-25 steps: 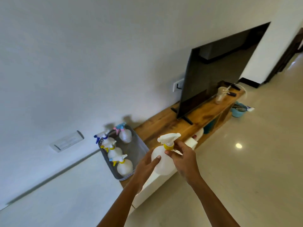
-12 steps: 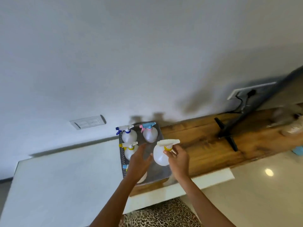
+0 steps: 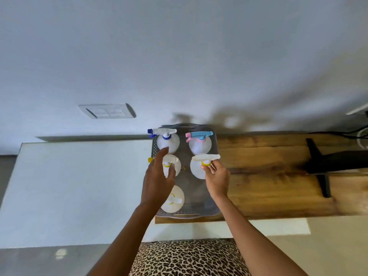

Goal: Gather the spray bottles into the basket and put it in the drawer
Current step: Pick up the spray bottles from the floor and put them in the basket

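Observation:
A grey perforated basket [image 3: 216,210] sits on the wooden top, holding several white spray bottles. At its far end stand a blue-nozzle bottle [image 3: 168,141] and a pink-and-blue-nozzle bottle [image 3: 200,144]. My right hand [image 3: 217,179] pinches the yellow collar of a white-nozzle bottle [image 3: 197,169] in the basket's right middle. My left hand [image 3: 157,180] hovers with fingers spread over the left row, above a yellow-collar bottle [image 3: 176,166]. Another yellow-collar bottle [image 3: 173,201] stands at the near left, partly hidden by my left wrist.
The wooden top [image 3: 268,176] stretches right, with a black TV stand foot [image 3: 318,164] and cables at the far right. A white cabinet top [image 3: 79,186] lies left of the basket. A wall switch plate [image 3: 107,110] is above. Leopard-print clothing [image 3: 189,257] shows below.
My view has swung down over the basket. My right hand has lowered the white-nozzle bottle into the basket's right middle; my left hand has come off it and moved over the left row.

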Motion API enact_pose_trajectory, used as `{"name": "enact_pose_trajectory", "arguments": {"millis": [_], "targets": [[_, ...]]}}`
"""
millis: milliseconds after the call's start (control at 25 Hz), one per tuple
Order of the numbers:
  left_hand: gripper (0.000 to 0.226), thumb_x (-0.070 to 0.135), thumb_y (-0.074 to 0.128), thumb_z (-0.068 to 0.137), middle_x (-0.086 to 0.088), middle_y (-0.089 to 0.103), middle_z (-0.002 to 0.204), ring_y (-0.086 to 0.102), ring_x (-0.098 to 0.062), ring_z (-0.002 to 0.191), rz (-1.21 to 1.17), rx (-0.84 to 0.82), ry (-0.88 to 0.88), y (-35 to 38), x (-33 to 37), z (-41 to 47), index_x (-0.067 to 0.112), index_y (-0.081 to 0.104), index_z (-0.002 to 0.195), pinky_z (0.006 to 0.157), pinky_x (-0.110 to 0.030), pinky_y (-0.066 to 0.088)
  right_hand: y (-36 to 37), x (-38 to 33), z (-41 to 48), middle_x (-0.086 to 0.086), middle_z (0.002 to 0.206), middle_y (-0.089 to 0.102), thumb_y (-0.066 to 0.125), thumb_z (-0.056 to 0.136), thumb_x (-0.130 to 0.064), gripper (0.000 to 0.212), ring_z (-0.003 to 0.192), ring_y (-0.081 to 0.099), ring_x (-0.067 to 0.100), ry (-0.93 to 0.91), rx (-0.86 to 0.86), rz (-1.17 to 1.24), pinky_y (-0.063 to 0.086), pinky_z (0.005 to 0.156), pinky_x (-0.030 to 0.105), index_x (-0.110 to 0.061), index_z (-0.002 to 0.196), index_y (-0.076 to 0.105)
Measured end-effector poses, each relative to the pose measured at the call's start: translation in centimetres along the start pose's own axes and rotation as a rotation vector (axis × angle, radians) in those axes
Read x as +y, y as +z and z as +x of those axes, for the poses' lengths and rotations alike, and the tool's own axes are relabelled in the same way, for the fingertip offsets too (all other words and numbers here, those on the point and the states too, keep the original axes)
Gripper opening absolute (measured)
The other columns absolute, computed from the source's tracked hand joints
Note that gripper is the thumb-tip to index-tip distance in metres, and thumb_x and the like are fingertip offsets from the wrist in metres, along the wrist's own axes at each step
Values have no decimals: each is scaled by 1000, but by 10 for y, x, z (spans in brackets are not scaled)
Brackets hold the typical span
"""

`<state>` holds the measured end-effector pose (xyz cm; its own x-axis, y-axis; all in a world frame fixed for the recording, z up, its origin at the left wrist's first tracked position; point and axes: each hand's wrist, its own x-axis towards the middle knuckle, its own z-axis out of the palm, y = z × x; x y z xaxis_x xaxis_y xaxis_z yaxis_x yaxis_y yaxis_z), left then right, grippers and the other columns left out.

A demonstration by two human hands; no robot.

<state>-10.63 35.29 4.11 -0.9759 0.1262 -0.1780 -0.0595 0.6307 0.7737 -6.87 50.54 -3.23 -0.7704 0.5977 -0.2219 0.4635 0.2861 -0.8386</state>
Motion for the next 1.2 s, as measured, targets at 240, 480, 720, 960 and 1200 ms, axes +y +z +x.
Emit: {"name": "enact_pose_trajectory", "arguments": {"millis": [240, 480, 720, 960, 1200], "targets": [[44, 10, 57, 85, -9, 58, 128, 56, -27, 114, 81, 21, 18, -7, -14, 11, 16, 45, 127, 90, -28, 41, 18, 16, 13, 16, 105, 71, 71, 78, -6, 27, 100, 67, 25, 32, -45, -21, 53, 85, 29, -1, 104, 66], [42, 9, 57, 85, -6, 60, 127, 58, -25, 110, 106, 27, 37, -6, -24, 11, 17, 46, 125, 84, -23, 40, 20, 28, 11, 18, 104, 71, 71, 78, -4, 27, 100, 67, 28, 66, -84, -14, 54, 90, 42, 1, 104, 66], [39, 12, 56, 86, -8, 60, 125, 58, -26, 111, 98, 26, 21, -8, -20, -4, 17, 46, 124, 85, -25, 41, 5, 31, 7, 18, 112, 67, 72, 79, -13, 43, 104, 62, 32, 12, -186, -215, 53, 90, 46, -3, 118, 57], [40, 13, 55, 87, -10, 60, 126, 57, -26, 110, 87, 47, 27, -17, -7, -43, 16, 45, 125, 82, -24, 40, -29, 20, -27, 14, 138, 51, 66, 84, -20, 65, 126, 49, 27, -37, -141, -176, 43, 104, 43, -7, 140, 36], [42, 13, 53, 87, -4, 58, 128, 54, -23, 114, 77, 70, 109, -51, -5, -106, 21, 43, 127, 89, -32, 47, -61, -11, -83, 11, 140, 49, 63, 86, -25, 57, 128, 47, 22, -269, -114, -208, 35, 108, 27, -9, 137, 42]]}}
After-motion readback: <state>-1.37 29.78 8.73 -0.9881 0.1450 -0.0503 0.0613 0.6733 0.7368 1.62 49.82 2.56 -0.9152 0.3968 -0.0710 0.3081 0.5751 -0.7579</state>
